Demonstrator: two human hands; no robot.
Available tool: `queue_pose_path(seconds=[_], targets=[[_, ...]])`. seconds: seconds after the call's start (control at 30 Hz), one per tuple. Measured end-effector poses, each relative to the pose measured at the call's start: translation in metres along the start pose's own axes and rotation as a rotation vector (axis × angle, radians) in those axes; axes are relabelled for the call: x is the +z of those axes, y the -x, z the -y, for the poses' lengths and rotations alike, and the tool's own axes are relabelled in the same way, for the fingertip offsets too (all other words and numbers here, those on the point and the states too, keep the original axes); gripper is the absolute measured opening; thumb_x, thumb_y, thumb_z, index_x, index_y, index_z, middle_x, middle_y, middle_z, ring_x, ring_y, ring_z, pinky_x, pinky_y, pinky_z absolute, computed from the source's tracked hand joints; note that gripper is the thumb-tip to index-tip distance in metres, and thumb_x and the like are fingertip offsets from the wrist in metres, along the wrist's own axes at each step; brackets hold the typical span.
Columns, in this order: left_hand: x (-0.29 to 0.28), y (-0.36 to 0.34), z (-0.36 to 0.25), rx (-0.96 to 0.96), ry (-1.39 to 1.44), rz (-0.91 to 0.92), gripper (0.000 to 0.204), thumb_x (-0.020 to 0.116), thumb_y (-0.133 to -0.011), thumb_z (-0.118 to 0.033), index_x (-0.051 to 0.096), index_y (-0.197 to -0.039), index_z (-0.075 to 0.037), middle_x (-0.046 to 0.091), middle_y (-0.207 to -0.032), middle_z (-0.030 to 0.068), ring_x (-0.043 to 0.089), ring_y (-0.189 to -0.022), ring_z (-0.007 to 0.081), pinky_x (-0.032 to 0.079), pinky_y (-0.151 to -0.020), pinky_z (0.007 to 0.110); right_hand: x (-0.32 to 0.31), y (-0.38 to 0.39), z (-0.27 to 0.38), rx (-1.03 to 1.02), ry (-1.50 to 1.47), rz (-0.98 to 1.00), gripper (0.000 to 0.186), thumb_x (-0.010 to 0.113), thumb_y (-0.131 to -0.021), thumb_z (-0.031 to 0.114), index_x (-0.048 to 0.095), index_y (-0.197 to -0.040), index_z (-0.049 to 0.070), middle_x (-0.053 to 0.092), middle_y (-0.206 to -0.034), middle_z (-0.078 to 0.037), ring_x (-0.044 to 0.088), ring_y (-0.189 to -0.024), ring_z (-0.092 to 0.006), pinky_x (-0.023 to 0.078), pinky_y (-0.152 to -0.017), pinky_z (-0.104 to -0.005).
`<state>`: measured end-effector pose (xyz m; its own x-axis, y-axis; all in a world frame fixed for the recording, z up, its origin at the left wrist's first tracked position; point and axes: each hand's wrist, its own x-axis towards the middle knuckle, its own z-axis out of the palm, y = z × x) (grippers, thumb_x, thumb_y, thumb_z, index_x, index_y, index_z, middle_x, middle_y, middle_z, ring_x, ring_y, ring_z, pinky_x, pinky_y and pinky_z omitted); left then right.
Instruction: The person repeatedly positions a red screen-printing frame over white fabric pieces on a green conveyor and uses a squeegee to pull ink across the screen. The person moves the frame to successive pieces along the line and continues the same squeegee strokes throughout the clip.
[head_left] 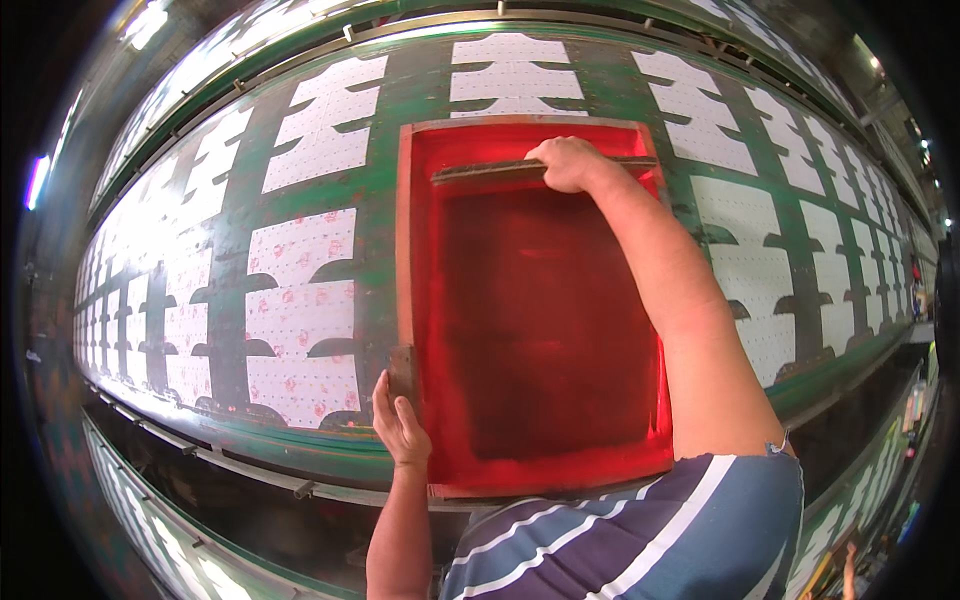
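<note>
A wooden-framed printing screen [405, 260] lies on the long green table, its inside coated red with a large darker middle [540, 330]. Near its far end, my right hand [570, 163] is closed on a long squeegee [625, 165] that lies crosswise inside the frame. My left hand [402, 425] is at the screen's lower left, its loosely extended fingers resting against a dark block [402, 362] on the frame's outer edge; whether they grip it is unclear. My right forearm reaches over the screen's right side.
The green table [375, 230] carries rows of white cut pieces [315, 120] on both sides and beyond the screen, some with small pink prints [300, 310]. Metal rails [240, 465] run along the near edge. Another long table [200, 570] shows below, and one more beyond the far rail.
</note>
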<state>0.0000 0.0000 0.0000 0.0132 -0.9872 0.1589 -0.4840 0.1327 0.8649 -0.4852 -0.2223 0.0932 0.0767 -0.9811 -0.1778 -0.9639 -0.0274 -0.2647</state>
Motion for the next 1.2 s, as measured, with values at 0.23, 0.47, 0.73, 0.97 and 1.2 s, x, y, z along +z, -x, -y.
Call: queue_pose_path(seconds=[0.23, 0.47, 0.73, 0.97, 1.2], targets=[[0.001, -0.002, -0.002, 0.001, -0.014, 0.009, 0.056, 0.05, -0.119, -0.038, 0.059, -0.153, 0.007, 0.066, -0.149, 0.0278, 0.065, -0.138, 0.0415, 0.048, -0.118, 0.047, 0.039, 0.117, 0.068, -0.019, -0.001, 0.008, 0.037, 0.063, -0.085, 0.008, 0.082, -0.115, 0.02, 0.083, -0.116, -0.013, 0.077, -0.114, -0.0365, 0.062, -0.098, -0.0546], [0.001, -0.003, 0.006, -0.005, 0.028, 0.023, 0.057, 0.052, -0.119, -0.04, 0.059, -0.153, 0.004, 0.065, -0.15, 0.0292, 0.063, -0.14, 0.0427, 0.048, -0.119, 0.048, 0.087, 0.253, 0.147, -0.024, -0.028, 0.009, 0.052, 0.065, -0.081, 0.002, 0.083, -0.125, 0.024, 0.081, -0.108, -0.014, 0.077, -0.108, -0.0383, 0.062, -0.093, -0.0545], [0.004, -0.007, 0.018, 0.051, 0.051, 0.034, 0.058, 0.059, -0.115, -0.038, 0.058, -0.154, 0.006, 0.063, -0.153, 0.0299, 0.059, -0.144, 0.0458, 0.045, -0.122, 0.05, 0.15, 0.394, 0.229, -0.013, 0.012, -0.098, 0.046, 0.067, -0.084, 0.003, 0.084, -0.122, 0.024, 0.08, -0.106, -0.011, 0.078, -0.105, -0.0328, 0.063, -0.092, -0.0481], [0.003, -0.006, 0.015, 0.107, -0.106, 0.026, 0.072, 0.08, -0.1, -0.03, 0.054, -0.158, 0.003, 0.061, -0.155, 0.0296, 0.057, -0.146, 0.0463, 0.045, -0.124, 0.051, 0.181, 0.448, 0.256, -0.036, -0.076, -0.275, 0.036, 0.081, -0.089, 0.026, 0.083, -0.124, 0.018, 0.076, -0.117, -0.01, 0.07, -0.116, -0.033, 0.055, -0.103, -0.0497], [0.006, -0.009, 0.025, 0.111, -0.127, -0.005, 0.074, 0.083, -0.097, -0.035, 0.056, -0.158, -0.001, 0.067, -0.149, 0.0291, 0.066, -0.138, 0.0451, 0.051, -0.117, 0.05, 0.195, 0.464, 0.262, -0.06, 0.005, -0.277, 0.068, 0.091, -0.083, 0.051, 0.076, -0.138, 0.014, 0.073, -0.126, -0.013, 0.067, -0.122, -0.0353, 0.054, -0.107, -0.0511]])
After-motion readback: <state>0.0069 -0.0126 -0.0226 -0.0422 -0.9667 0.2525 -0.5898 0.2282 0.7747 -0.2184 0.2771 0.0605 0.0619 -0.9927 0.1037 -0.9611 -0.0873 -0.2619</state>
